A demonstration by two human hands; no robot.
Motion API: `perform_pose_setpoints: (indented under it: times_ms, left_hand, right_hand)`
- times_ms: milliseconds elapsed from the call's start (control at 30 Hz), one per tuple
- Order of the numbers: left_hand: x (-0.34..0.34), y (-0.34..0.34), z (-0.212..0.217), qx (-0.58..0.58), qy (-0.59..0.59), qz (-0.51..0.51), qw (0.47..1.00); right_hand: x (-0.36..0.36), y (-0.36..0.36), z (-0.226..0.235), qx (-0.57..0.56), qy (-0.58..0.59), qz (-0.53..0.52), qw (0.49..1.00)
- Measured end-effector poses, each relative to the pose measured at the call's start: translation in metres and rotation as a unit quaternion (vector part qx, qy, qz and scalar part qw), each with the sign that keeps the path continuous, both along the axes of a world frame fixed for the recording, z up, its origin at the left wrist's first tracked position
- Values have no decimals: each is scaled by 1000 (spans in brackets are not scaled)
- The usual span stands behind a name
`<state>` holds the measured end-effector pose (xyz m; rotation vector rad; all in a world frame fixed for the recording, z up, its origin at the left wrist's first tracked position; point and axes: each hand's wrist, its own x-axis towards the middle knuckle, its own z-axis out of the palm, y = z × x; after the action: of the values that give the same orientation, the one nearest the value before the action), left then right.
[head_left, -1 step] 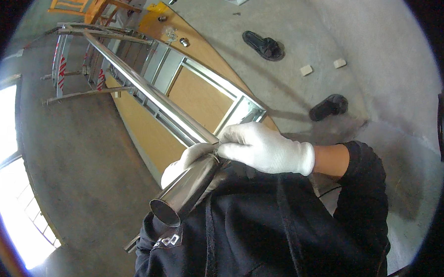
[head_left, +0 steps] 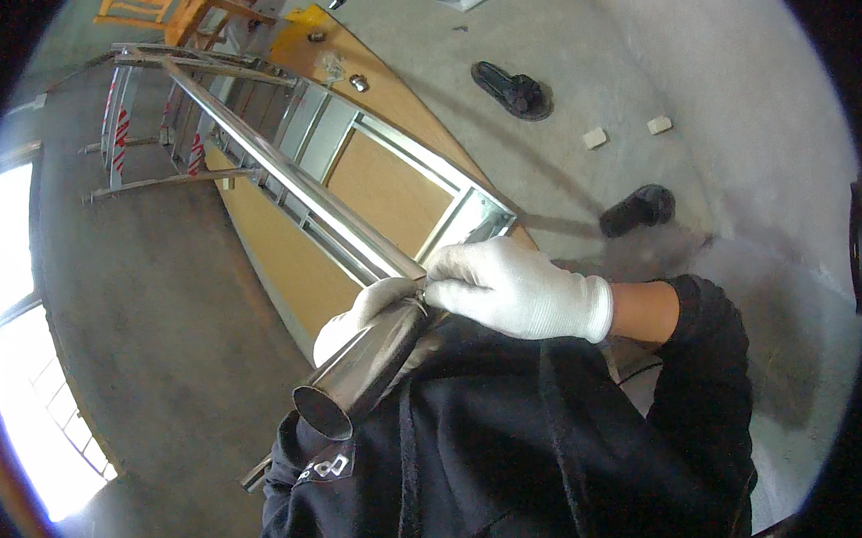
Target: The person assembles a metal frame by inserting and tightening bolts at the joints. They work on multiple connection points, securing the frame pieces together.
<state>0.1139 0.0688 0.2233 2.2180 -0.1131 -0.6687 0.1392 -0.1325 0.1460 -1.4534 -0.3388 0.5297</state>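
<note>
Metal tube (head_left: 351,373) is slanting across the front of the black sweatshirt (head_left: 481,430), its open end facing lower left. At far left, a bright window (head_left: 5,244) is showing. Next, a stand (head_left: 120,140) with red-and-white striped legs is standing near a wooden chair (head_left: 187,25). A long metal bar (head_left: 297,174) is running from the stand toward the tube's upper end; the gloves are obscuring any joint. The gloved left hand (head_left: 361,312) is clamping the tube's upper part from the left, its lower fingers partly hidden. Beyond, a metal frame (head_left: 411,152) is lying on a brown board (head_left: 389,186). The gloved right hand (head_left: 514,289) is touching the tube's upper end beside the left; whether its bunched fingertips are pinching anything cannot be determined. Farther right, two dark slippers (head_left: 515,90) and two pale blocks (head_left: 595,138) are lying on the floor (head_left: 562,71).
</note>
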Motion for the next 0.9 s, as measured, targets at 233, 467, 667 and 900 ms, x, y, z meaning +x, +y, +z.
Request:
perform_pose_setpoints:
  times_ms: [233,467,667,900]
  left_hand:
    - [-3,0,-9,-21,-50,0,999]
    - [-9,1,-12,-52,-33,30,998]
    - [-2,1,-9,-16,-65,-20,998]
    - [-5,-7,-5,15,-4,43,999]
  right_hand:
    - [4,-7,2,-39,-40,-11,998]
    - [9,-16,-9,-77,-253,-15,964]
    - [23,-18,-19,-89,-415,24,905]
    - [51,-11,-26,-20,-586,-3,810]
